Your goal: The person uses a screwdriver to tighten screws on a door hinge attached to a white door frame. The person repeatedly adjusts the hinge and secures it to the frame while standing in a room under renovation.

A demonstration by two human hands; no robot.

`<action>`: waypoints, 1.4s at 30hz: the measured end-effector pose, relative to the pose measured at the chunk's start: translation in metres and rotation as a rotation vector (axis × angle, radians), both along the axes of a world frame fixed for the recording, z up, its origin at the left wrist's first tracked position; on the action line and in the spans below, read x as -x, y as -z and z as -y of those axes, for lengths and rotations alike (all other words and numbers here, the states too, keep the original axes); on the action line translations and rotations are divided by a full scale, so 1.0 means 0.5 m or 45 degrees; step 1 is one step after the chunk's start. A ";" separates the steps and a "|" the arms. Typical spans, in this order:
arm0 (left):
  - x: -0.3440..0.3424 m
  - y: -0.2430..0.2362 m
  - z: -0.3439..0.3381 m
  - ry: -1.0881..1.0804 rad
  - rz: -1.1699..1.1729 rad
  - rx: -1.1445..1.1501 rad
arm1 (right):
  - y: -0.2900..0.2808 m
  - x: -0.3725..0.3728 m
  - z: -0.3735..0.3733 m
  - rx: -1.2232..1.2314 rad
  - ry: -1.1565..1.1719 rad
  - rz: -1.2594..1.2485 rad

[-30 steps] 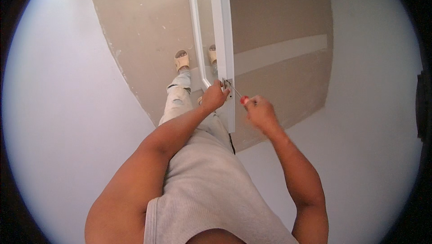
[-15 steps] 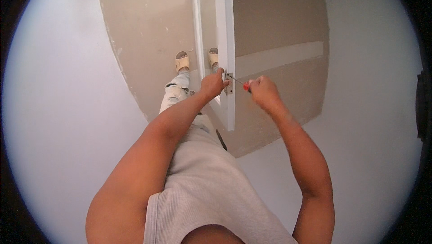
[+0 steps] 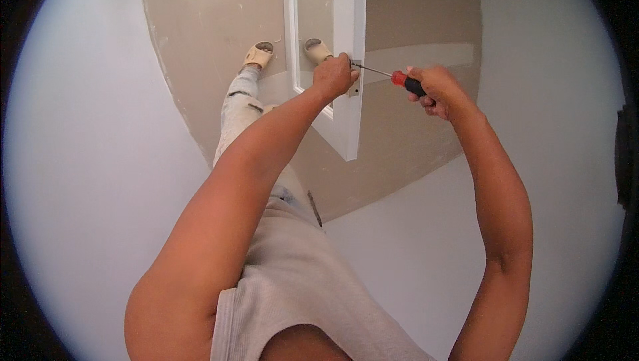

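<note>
At the upper middle of the frame, the fingers (image 3: pixel 418 92) of the right hand (image 3: pixel 434 88) are curled tight around the red-and-black handle of a screwdriver (image 3: pixel 398 78), so that only the red collar and a short black stretch show past the knuckles. Its thin metal shaft runs up and to the left, and its tip meets a small metal latch plate (image 3: pixel 355 78) set in the narrow edge of a white door (image 3: pixel 349 41). Just left of that plate the left hand (image 3: pixel 335 76) is wrapped over the door edge, its fingers pressed together and bent around the far face, where they cannot be seen. The step in hand is judged to be the driving of a screw at the plate, though the screw itself is too small to make out. It would be done well if the shaft were kept in line with the screw, firm pressure applied along it so the tip does not slip out, and the door held steady against the push by the left hand. A slip toward the left hand, which lies just beside the tip, is the thing to be guarded against. Farther out, both forearms rise from the lower edge; two beige slippers (image 3: pixel 258 54) stand on the tan floor (image 3: pixel 200 28) near the top, either side of the door, and pale walls (image 3: pixel 80 161) fill the left and right of the frame.
</note>
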State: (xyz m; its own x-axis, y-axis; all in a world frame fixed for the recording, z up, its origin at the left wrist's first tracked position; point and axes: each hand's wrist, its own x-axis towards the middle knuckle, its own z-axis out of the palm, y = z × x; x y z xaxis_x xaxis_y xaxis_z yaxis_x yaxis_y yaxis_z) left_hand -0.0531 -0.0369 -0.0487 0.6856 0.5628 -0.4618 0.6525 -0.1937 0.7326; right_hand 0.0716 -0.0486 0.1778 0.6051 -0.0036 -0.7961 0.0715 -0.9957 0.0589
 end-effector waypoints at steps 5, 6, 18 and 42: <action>0.009 -0.007 -0.013 0.074 0.022 0.093 | 0.032 0.025 0.076 -0.003 -1.548 0.380; 0.008 -0.002 -0.012 0.089 0.020 0.107 | 0.031 0.036 0.086 -0.031 -1.984 0.476; 0.007 -0.002 -0.044 0.270 -0.004 0.226 | 0.026 0.032 0.085 -0.058 -1.187 0.178; -0.159 -0.016 -0.209 1.818 0.418 -0.664 | 0.032 0.017 0.023 0.021 0.533 -0.185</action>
State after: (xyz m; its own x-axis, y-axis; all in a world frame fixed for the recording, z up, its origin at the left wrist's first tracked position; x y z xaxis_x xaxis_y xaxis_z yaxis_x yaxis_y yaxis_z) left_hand 0.0265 0.0678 -0.0408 0.8014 -0.5771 -0.1574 -0.4588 -0.7618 0.4573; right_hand 0.0631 -0.0602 0.1619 0.4306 -0.2381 -0.8706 -0.3290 -0.9396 0.0943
